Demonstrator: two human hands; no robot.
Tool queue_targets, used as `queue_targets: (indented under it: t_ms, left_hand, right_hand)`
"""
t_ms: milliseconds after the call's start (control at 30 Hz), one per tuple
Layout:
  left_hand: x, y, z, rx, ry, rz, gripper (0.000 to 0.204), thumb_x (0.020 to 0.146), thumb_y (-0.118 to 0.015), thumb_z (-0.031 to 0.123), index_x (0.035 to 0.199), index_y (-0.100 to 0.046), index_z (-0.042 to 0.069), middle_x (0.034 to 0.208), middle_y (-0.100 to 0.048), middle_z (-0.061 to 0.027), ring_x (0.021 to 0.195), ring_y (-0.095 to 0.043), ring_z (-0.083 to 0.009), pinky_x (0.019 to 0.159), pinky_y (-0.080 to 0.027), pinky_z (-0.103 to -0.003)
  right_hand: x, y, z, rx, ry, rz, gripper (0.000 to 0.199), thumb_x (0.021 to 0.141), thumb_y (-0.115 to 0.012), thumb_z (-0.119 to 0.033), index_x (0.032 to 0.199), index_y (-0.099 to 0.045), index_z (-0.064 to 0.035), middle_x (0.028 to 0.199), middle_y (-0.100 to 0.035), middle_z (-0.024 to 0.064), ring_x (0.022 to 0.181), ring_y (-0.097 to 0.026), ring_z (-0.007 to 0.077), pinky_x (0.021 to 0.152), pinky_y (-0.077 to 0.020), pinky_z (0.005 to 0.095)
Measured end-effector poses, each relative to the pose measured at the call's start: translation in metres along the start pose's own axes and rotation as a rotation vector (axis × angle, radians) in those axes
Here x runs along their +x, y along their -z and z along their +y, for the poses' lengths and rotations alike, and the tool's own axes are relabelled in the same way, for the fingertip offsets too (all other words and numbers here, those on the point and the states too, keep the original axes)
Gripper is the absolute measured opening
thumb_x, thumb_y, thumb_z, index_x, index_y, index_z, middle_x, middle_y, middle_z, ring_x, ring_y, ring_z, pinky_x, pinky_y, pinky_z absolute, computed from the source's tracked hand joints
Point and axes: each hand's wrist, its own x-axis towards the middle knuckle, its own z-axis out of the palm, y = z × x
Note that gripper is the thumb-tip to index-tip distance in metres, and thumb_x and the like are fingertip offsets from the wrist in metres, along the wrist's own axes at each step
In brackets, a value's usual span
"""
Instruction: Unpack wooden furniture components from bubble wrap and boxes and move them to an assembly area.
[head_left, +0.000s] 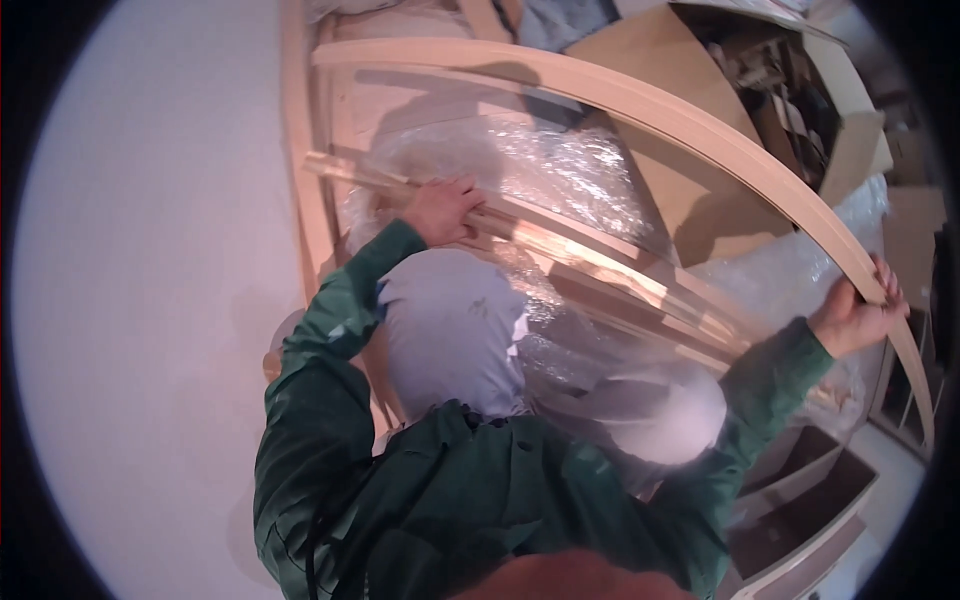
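Note:
My left hand is closed over a long, pale wooden strip, fingers on its far side and thumb on the near side. More strips run alongside it, over clear plastic wrap. Out to the right, my right hand grips a long wooden moulding near its right end. This moulding spans the far side of the view, its curve at least partly from the lens. Its left end lies by an upright wooden piece along the wall.
A white wall rises at the left. Behind the moulding stands an open cardboard box with mixed pieces inside. My knees in light grey trousers are close to the strips. An open brown box or drawer sits at the lower right.

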Motion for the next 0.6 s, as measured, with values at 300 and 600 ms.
queue_targets:
  t_ms: [300,600]
  left_hand:
    - [0.006,0.046,0.014,-0.92,-0.064,0.128,0.091,0.078,-0.078,0.041,0.149,-0.03,0.01,0.137,-0.051,-0.012,0.119,-0.053,-0.0239,0.103,-0.042,-0.037]
    - [0.052,0.087,0.055,-1.646,-0.3,0.235,0.1,0.083,-0.067,0.057,0.154,-0.011,0.013,0.151,-0.033,-0.016,0.128,-0.048,-0.0243,0.106,-0.042,-0.039]
  right_hand:
    - [-0.066,-0.036,0.081,-0.273,0.002,0.26,0.031,0.1,-0.049,-0.032,0.095,-0.056,-0.0023,0.087,-0.064,0.0135,0.084,-0.066,0.028,0.076,-0.0548,0.0365]
    - [-0.11,-0.019,0.117,-0.101,-0.283,0.34,0.017,0.097,-0.058,-0.025,0.103,-0.052,-0.0093,0.102,-0.063,0.0092,0.095,-0.066,0.0253,0.075,-0.0612,0.0359]
